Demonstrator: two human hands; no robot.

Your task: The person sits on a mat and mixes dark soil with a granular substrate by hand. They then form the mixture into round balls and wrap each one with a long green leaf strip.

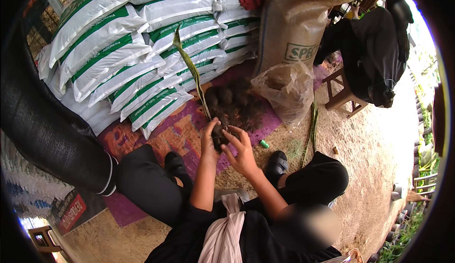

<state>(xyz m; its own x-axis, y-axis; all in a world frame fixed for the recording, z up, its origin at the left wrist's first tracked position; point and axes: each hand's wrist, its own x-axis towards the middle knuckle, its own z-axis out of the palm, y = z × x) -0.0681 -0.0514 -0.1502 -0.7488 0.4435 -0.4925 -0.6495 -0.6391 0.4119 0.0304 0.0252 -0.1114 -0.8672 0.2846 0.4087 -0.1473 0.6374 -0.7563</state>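
A single long, narrow plant leaf (195, 73), green with paler edges, rises from a dark root ball (217, 134) between my hands. My left hand (209, 139) is wrapped round the left side of the root ball, below the leaf. On the other side, my right hand (242, 150) has its curved fingers and thumb against the ball. Just beyond lie several dark, rounded root balls (225, 96) and loose dark soil, on a purple and orange printed sheet (176, 129).
White and green sacks (156, 12) are stacked at the far left. A large tan sack (286, 31) stands beyond, with a clear plastic bag (289, 95) against it. Another person (374, 50) sits on a brown stool (342, 95) at right. A black roll (57, 121) lies left.
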